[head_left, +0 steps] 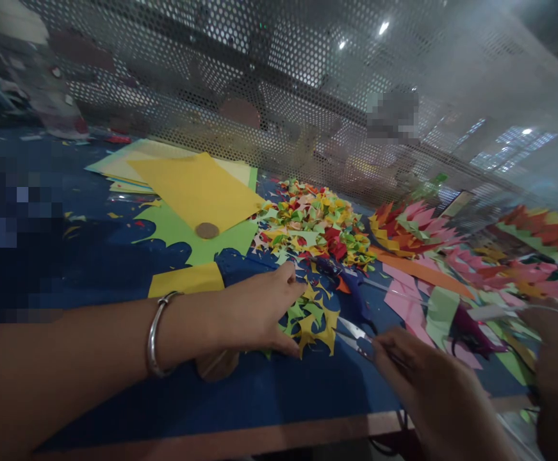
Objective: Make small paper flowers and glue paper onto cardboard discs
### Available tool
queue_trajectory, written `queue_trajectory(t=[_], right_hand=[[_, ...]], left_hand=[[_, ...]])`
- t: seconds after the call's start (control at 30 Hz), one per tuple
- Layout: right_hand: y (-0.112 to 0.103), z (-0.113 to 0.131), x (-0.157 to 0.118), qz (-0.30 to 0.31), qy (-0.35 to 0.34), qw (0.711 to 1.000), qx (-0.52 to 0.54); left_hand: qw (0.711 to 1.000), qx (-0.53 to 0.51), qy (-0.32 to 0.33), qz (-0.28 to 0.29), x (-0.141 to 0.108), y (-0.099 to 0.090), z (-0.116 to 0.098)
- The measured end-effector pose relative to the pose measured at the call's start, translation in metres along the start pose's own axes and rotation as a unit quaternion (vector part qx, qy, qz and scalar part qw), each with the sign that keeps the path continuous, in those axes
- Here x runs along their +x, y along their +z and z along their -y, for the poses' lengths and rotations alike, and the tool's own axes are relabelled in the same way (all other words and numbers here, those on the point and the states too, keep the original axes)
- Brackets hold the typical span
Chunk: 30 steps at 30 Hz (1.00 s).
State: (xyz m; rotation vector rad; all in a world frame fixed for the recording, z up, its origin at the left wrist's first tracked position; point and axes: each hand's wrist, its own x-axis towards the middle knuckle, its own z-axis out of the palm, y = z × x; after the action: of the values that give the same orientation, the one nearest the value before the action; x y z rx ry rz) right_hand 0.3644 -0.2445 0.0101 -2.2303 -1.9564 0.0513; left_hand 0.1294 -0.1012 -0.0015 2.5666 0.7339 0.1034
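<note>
My left hand [259, 307], with a silver bangle at the wrist, reaches over the blue table with fingers and thumb apart, beside yellow and green cut paper scraps [314, 317]. My right hand [418, 368] is closed around the handles of a pair of scissors [353, 336]; the blades are parted and point at those scraps. Behind my left hand lies a folded yellow paper [187, 280]. Farther back, a yellow sheet [202, 192] with a brown disc [207, 230] on it rests on a green cut sheet [182, 234].
A heap of colourful paper bits [317, 218] lies at the back centre. Petalled paper pieces [413, 227] and pink strips [406, 304] are to the right. Another person's hand [555, 326] is at the right edge. A perforated metal screen [202, 70] stands behind.
</note>
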Motion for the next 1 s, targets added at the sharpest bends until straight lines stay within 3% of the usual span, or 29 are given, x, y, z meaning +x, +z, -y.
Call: queue_trajectory(t=[0.17,0.53,0.8,1.0], right_hand=[[0.000,0.006,0.001,-0.021,-0.009,0.999,-0.023],[0.006,0.008,-0.004,-0.021,0.021,0.999,0.030],[0.005,0.010,-0.010,-0.092,0.071,0.990,0.075],[0.019,0.004,-0.028,-0.170,0.150,0.970,0.093]], left_hand=[[1.000,-0.003,0.004,-0.005,0.002,0.002,0.002],[1.000,-0.018,-0.002,0.009,0.002,-0.003,-0.001],[0.993,0.108,0.035,-0.032,0.014,0.010,-0.017],[0.968,0.208,0.117,-0.083,0.028,0.028,-0.012]])
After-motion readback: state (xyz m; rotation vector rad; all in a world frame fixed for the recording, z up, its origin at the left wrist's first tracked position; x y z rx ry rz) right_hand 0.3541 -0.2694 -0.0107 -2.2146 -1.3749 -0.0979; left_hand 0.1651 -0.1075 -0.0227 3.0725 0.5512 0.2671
